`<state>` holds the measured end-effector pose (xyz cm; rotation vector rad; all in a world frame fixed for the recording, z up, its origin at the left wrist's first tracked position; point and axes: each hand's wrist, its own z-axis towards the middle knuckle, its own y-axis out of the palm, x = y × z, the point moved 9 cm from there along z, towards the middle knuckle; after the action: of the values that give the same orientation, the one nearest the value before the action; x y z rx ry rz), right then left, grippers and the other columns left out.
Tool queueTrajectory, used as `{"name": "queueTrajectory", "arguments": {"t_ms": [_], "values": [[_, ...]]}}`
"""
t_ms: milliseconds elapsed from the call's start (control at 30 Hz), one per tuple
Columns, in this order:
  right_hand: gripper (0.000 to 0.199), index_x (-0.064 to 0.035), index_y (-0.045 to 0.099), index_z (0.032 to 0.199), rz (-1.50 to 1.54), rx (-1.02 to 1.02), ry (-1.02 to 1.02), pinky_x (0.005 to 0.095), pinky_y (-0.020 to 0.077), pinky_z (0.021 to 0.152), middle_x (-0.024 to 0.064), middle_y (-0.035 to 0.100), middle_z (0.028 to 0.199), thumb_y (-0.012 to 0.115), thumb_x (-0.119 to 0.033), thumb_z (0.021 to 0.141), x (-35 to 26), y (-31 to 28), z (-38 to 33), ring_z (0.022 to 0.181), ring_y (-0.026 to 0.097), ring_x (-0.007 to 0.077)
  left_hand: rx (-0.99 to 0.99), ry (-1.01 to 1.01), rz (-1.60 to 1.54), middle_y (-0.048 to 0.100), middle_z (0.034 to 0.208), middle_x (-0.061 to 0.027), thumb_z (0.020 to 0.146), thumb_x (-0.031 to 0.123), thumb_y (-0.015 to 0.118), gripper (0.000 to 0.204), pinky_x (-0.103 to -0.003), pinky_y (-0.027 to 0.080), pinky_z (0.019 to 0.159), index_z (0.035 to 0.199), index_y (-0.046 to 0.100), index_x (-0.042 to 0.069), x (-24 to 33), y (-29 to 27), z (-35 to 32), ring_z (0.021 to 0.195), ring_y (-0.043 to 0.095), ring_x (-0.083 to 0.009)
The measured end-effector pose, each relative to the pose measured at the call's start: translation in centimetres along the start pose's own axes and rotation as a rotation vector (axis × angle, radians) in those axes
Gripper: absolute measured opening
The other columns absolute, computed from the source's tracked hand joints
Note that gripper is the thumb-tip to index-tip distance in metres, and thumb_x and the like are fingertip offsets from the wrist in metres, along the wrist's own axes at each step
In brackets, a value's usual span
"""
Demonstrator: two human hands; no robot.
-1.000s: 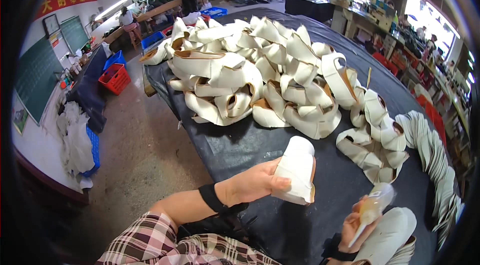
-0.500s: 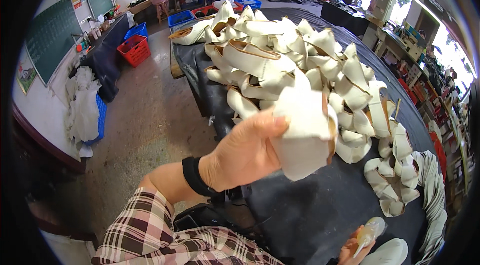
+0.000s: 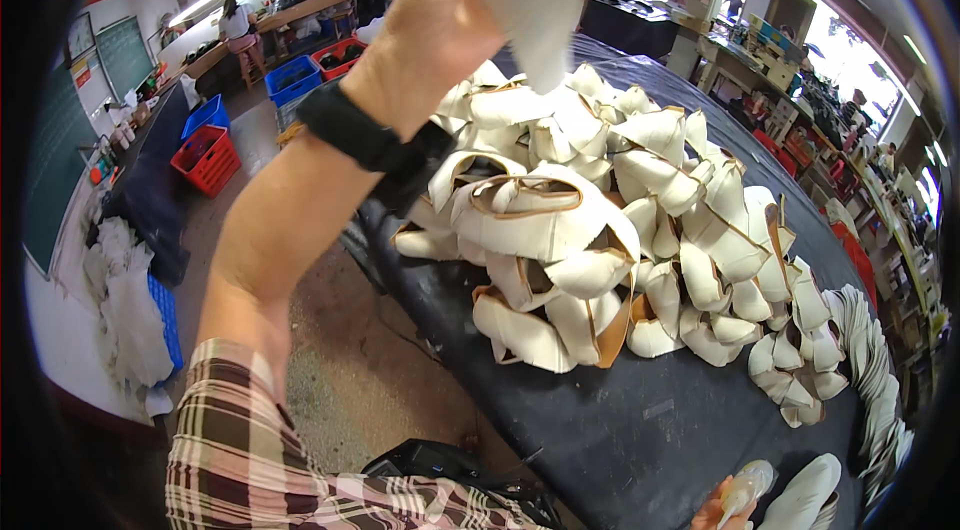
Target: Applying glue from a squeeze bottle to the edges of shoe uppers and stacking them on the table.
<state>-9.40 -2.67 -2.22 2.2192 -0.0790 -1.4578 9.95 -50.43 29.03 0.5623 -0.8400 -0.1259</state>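
Note:
My left hand [image 3: 440, 15] is raised high over the far part of the heap and grips a white shoe upper piece [image 3: 535, 5]. A black band sits on that wrist. Below it lies a big pile of white and tan shoe uppers [image 3: 600, 230] on a black-covered table [image 3: 620, 440]. My right hand [image 3: 722, 512] shows only at the lower edge, fingers wrapped round a small pale squeeze bottle [image 3: 748, 485], beside a flat white piece [image 3: 805, 495].
A fanned row of flat white pieces [image 3: 875, 370] runs along the table's right edge. Red [image 3: 208, 158] and blue crates [image 3: 292, 80] stand on the floor to the left, with white cloth heaps [image 3: 125, 300]. People work at benches at the back [image 3: 238, 25].
My left hand has lifted the white piece from low over the table up and forward, above the pile. The view has swung left. My right hand stayed low with the bottle.

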Motion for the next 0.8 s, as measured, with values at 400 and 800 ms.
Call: {"name": "queueTrajectory", "arguments": {"t_ms": [400,800], "values": [[0.024,-0.0057,0.049,0.094,-0.001,0.122,0.009,0.0222,0.0418,0.048,0.0052,0.053,0.078,0.047,-0.025,0.079,0.6,-0.2,-1.0,0.061,0.05,0.0134,-0.019,0.028,0.116,0.056,0.098,-0.0127,0.079,0.022,0.047,0.036,-0.036,0.041,0.083,0.108,0.047,0.0,0.4,-4.4,5.9,0.091,0.053,-0.0244],[0.023,-0.009,0.05,0.085,0.309,0.268,0.064,0.0205,0.0406,0.046,0.0016,0.051,0.066,0.051,-0.031,0.078,1.9,-2.5,-4.5,0.056,0.048,0.0112,0.706,-0.399,0.352,0.032,0.115,-0.0324,0.087,0.035,0.036,0.056,-0.043,0.04,0.084,0.125,0.013,0.001,-11.5,-26.0,3.7,0.103,0.044,-0.0372]]}}
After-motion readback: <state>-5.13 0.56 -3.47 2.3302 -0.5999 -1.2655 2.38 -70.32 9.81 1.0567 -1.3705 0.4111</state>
